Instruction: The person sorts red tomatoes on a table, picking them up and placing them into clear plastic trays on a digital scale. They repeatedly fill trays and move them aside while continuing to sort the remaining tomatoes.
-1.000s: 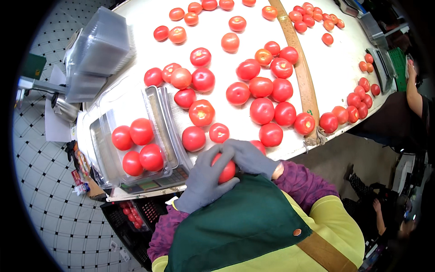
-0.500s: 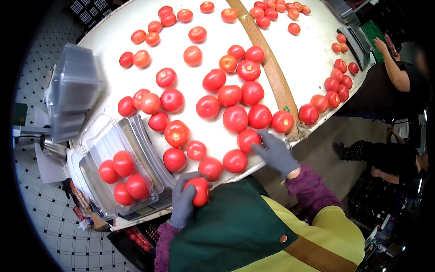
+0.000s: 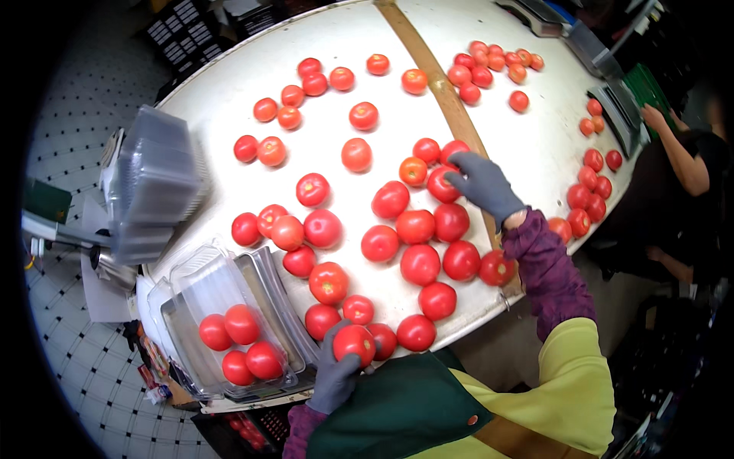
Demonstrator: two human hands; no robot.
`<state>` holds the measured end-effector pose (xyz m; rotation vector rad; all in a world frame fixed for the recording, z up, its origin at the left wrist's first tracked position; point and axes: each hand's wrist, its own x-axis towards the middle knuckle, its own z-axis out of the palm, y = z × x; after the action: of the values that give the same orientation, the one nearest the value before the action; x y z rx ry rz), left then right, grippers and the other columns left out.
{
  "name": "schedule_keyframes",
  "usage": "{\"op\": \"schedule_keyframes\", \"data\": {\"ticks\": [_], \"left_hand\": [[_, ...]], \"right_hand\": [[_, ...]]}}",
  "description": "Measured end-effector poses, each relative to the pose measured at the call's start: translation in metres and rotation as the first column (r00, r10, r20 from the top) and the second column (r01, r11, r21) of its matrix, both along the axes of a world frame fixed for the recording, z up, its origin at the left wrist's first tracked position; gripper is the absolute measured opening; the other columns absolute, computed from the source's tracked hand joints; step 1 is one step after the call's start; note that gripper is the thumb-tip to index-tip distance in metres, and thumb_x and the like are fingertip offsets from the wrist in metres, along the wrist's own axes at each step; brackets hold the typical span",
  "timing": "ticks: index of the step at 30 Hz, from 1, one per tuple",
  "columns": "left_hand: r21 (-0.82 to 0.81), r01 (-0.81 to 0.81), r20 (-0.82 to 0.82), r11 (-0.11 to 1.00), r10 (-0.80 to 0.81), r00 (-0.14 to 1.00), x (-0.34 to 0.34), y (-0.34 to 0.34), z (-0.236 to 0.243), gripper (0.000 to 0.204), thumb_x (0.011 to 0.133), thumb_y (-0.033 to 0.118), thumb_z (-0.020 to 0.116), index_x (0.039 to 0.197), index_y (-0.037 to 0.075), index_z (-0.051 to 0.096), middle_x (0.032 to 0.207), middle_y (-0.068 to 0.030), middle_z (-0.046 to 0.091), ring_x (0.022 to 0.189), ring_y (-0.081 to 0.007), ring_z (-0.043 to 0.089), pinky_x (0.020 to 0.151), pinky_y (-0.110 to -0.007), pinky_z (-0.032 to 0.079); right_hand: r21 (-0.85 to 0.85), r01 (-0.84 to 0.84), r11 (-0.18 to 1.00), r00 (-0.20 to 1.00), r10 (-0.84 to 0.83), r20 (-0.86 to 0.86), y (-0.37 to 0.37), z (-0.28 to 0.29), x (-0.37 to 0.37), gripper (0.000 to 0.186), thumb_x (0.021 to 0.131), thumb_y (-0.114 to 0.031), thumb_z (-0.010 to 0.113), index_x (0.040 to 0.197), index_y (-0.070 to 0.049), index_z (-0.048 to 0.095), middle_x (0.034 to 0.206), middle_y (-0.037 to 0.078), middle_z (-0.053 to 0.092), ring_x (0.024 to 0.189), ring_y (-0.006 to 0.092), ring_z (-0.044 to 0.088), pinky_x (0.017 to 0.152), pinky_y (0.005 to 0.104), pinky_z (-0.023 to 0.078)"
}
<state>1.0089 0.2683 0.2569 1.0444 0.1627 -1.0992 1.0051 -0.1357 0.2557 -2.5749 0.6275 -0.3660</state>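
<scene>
Left hand [image 3: 336, 375], grey glove, grip closed around a tomato [image 3: 354, 342] at the near edge of the white surface [image 3: 336, 122], just right of a clear tray [image 3: 222, 321] holding four tomatoes. Right hand [image 3: 483, 182] reaches far out, fingers curled over another tomato [image 3: 442, 183] in the middle cluster beside the wooden strip [image 3: 436, 76]; cannot tell if that grip has closed. Tomatoes look smooth, roundish, light, likely soft-skinned and easy to bruise. Best cupped around the sides with the whole palm, no pinching. Stack of empty trays [image 3: 153, 183] at left.
</scene>
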Motion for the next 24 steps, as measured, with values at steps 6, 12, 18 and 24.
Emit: {"op": "schedule_keyframes", "data": {"ticks": [6,12,18,24], "left_hand": [[0.152,0.04,0.072,0.988,-0.051,0.996,0.005,-0.006,-0.001,0.064,0.071,0.014,0.068,0.131,0.008,0.045,0.125,-0.0127,0.048,0.105,-0.0254,0.057,0.083,-0.037,0.052],[-0.107,0.031,0.027,0.994,-0.028,0.999,0.026,0.008,0.043,0.076,0.072,0.031,0.078,0.133,0.007,0.039,0.122,-0.0228,0.052,0.105,-0.0355,0.059,0.094,-0.047,0.047],[-0.03,-0.391,0.446,0.92,0.363,0.818,0.035,0.02,0.078,0.07,0.076,0.047,0.074,0.124,0.009,0.041,0.108,-0.0264,0.057,0.091,-0.042,0.062,0.077,-0.051,0.054],[0.096,-0.657,0.698,0.747,0.42,0.58,0.06,0.089,0.105,0.088,0.068,0.038,0.081,0.137,0.005,0.037,0.125,-0.0187,0.052,0.114,-0.0306,0.055,0.094,-0.044,0.049]], "right_hand": [[0.055,-0.121,0.991,0.991,0.124,-0.044,-0.035,-0.033,0.113,0.037,0.082,-0.031,0.062,0.11,-0.007,0.061,0.101,0.018,0.064,0.094,0.0353,0.062,0.083,0.0437,0.049],[-0.146,-0.171,0.974,0.984,0.161,-0.075,-0.034,-0.072,0.214,0.058,0.072,-0.016,0.072,0.126,-0.012,0.05,0.118,0.015,0.056,0.105,0.0346,0.058,0.083,0.0446,0.051],[-0.049,-0.036,0.998,0.963,0.022,-0.268,-0.015,-0.086,0.251,0.056,0.076,-0.02,0.069,0.128,-0.02,0.05,0.127,0.014,0.051,0.107,0.0347,0.057,0.086,0.0442,0.053],[0.977,-0.174,-0.122,0.961,-0.238,0.142,0.007,-0.03,0.214,0.043,0.09,-0.031,0.061,0.126,-0.01,0.05,0.122,0.011,0.057,0.11,0.0258,0.059,0.088,0.046,0.052]]}}
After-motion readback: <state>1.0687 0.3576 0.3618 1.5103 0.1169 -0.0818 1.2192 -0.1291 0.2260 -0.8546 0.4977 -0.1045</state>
